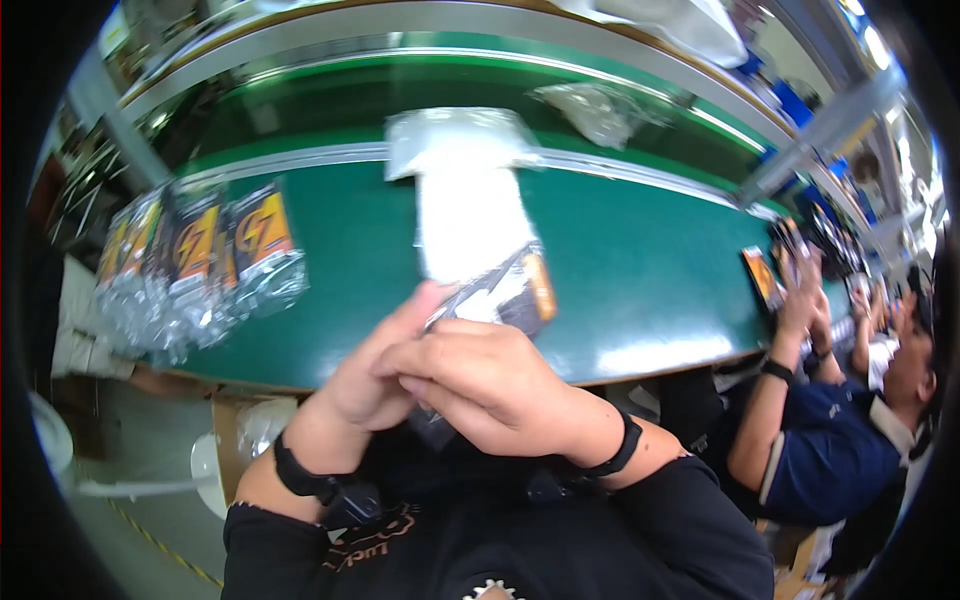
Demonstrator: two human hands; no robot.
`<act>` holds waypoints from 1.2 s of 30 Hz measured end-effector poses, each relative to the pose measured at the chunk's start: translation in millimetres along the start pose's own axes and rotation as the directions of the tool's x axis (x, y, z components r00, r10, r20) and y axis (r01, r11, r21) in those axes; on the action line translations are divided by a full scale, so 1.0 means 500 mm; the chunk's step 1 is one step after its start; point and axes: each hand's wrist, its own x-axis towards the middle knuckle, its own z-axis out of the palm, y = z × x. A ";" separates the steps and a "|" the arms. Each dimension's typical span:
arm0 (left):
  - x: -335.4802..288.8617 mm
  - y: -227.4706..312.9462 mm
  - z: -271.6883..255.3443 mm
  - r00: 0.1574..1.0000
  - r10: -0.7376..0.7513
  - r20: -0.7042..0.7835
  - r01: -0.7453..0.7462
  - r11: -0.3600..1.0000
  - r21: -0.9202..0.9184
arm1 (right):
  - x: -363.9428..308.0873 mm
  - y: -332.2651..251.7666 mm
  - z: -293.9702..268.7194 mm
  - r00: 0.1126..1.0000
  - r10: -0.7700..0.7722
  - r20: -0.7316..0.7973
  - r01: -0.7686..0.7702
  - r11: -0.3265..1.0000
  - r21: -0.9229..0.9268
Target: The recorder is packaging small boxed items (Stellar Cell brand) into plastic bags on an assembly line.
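Just in front of my body, a clear plastic packet with a black and orange card [540,288] is between my two hands, tilted over the table's near edge. My right hand [490,385] is closed, its fingers curled at the packet's near end. Beside it, my left hand [375,375] grips the same packet from the left, thumb pointing up and away; its other fingers are partly covered by my right hand. Just beyond the packet lies a stack of white, shiny plastic bags [468,220], with a clear bag bundle [455,140] at its far end.
Several bagged packets with orange and black cards [200,250] lie at the left of the green table [640,260]. A crumpled clear bag [590,108] rests beyond the metal rail. At right, a co-worker [830,440] handles items near another packet [762,278]. A shelf [420,15] crosses overhead.
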 end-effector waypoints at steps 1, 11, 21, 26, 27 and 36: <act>0.004 -0.005 -0.050 0.995 -0.044 0.090 0.045 0.999 -0.008 | 0.003 0.009 0.008 0.997 -0.036 0.063 0.039 0.998 -0.040; 0.018 0.147 -0.149 0.402 0.825 0.398 0.159 -0.491 0.856 | -0.018 0.030 -0.006 0.959 0.256 0.125 -0.261 0.965 0.023; -0.012 0.164 -0.265 0.537 0.825 0.174 0.588 -0.514 0.625 | -0.069 0.047 -0.053 0.892 0.452 0.030 -0.448 0.890 -0.079; -0.002 0.161 -0.236 0.523 0.832 0.184 0.544 -0.492 0.680 | -0.088 0.068 -0.082 0.851 0.517 -0.087 -0.523 0.851 -0.057; 0.004 0.161 -0.225 0.532 0.824 0.192 0.530 -0.501 0.684 | -0.085 0.067 -0.083 0.843 0.531 -0.088 -0.536 0.843 -0.038; 0.025 0.182 -0.202 0.785 0.600 0.154 0.397 -0.677 0.619 | -0.102 0.063 -0.095 0.848 0.524 -0.072 -0.529 0.834 -0.160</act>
